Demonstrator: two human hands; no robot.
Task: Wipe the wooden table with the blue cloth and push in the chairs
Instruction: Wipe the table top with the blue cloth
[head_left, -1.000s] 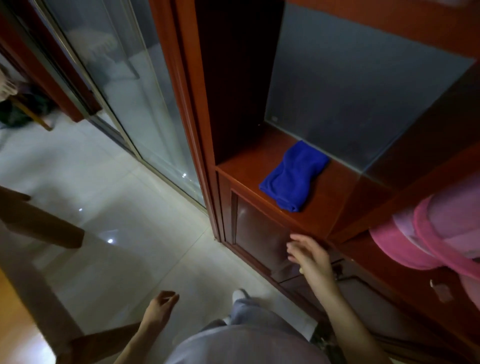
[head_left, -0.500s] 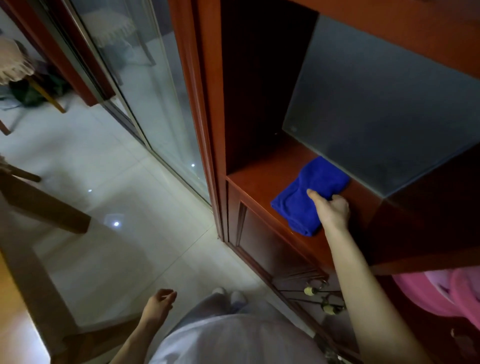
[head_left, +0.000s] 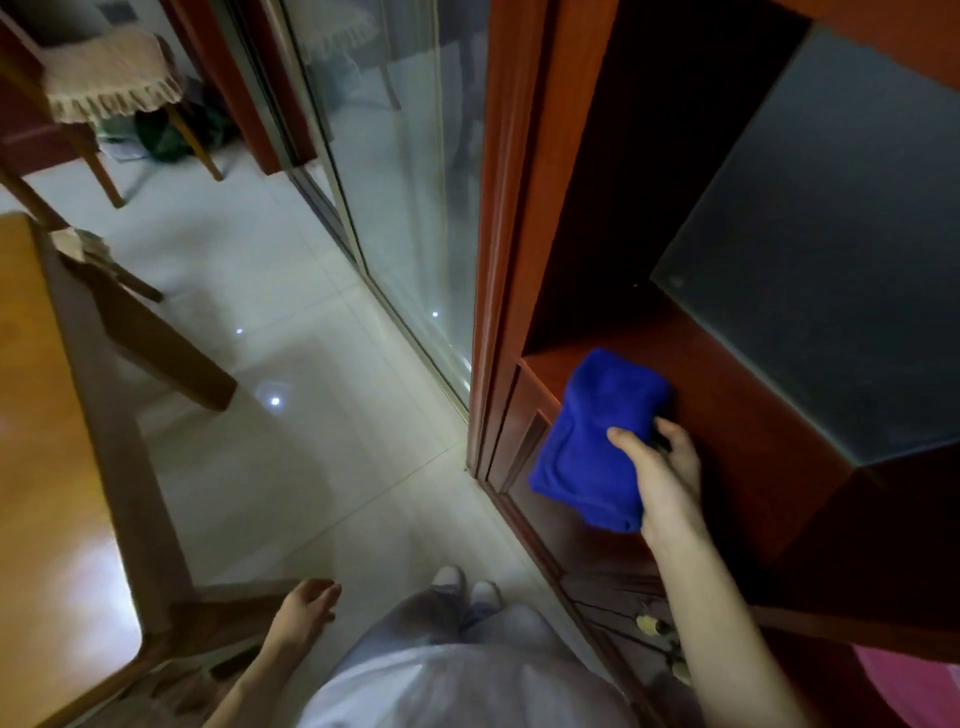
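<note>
No readable text anywhere — no labels, brands, numbers (nothing legible).

The blue cloth (head_left: 592, 441) at the near right is looking soft and plush, a matt, fuzzy, towel-like fabric falling in rounded folds. The cabinet (head_left: 524, 208) around it is showing reddish-brown wood under a smooth, faintly shiny varnish. The panel (head_left: 810, 249) at the far right is looking like frosted glass, grey and matt. The floor (head_left: 311, 467) is gleaming, with pale, smooth, glossy tiles mirroring small points of light. The glass door (head_left: 410, 208) beyond is reflecting dimly too. On the left, the table (head_left: 36, 415) is showing honey-coloured wood, polished enough to be carrying a white glare at its near corner. The chair (head_left: 101, 174) at the far left is showing plain wooden legs and is wearing a beige woven cover (head_left: 109, 78) with a fringed edge.
</note>
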